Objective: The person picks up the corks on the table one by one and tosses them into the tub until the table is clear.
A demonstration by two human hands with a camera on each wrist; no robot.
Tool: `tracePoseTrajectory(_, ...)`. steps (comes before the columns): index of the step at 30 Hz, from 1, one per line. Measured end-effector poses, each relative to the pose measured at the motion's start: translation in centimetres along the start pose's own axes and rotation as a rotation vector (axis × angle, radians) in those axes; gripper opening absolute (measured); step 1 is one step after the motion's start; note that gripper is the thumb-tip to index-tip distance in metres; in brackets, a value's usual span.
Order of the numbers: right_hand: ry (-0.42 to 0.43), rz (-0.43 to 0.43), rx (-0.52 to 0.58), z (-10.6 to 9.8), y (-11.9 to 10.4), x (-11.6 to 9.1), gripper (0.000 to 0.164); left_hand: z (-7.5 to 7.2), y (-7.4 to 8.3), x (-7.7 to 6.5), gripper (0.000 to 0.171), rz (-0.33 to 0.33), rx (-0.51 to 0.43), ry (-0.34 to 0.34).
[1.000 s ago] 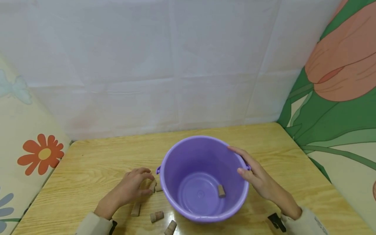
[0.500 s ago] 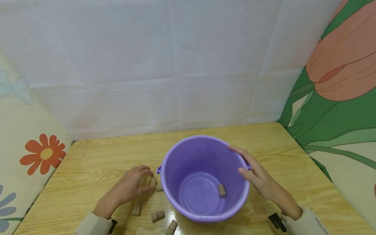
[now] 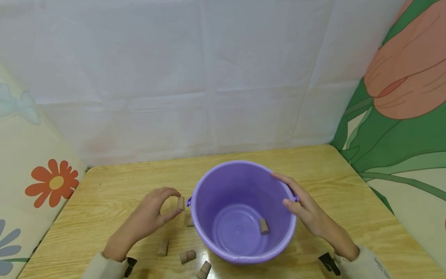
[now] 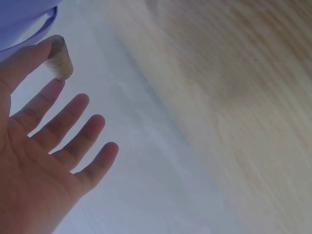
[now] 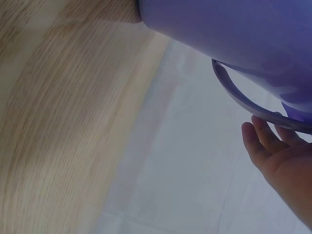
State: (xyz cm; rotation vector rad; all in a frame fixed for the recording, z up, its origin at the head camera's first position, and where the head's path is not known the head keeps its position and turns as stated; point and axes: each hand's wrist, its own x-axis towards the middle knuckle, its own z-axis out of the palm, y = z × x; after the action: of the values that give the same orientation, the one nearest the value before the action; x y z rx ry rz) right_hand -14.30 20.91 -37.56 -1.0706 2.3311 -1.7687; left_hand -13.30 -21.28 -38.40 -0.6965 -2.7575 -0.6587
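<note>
My left hand (image 3: 148, 213) pinches a cork (image 3: 181, 203) between thumb and index finger, just left of the purple bucket (image 3: 237, 184) and off the table. In the left wrist view the other fingers of that hand are spread out, and the cork (image 4: 60, 61) shows a dark end by the thumb. My right hand (image 3: 310, 213) grips the bucket's right rim, its thumb over the inside edge. Inside the bucket another cork (image 3: 263, 226) lies near the right of the floor. In the right wrist view fingertips touch the bucket's handle (image 5: 239, 97).
Corks lie on the wooden table (image 3: 139, 182) left of and before the bucket: one cork (image 3: 162, 248) near my left wrist, a banded cork (image 3: 188, 256), a cork (image 3: 203, 270) at the front, and a cork (image 3: 189, 221) partly hidden by the bucket. A white sheet (image 3: 156, 77) hangs behind.
My left hand has taken hold of a cork that lay beside the bucket and raised it from the table. The right hand and the bucket stay in place.
</note>
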Motion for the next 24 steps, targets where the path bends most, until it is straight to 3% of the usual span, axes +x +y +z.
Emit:
tracePoseTrajectory(12,0.000,0.004,0.002,0.0,0.1,-0.1,0.060,-2.2,1.2,0.5,0.042,0.133,0.017,0.149)
tracePoseTrajectory(24,0.008,-0.002,-0.006,0.0,-0.1,-0.1,0.061,-3.7,2.9,1.2,0.046,0.180,0.022,0.183)
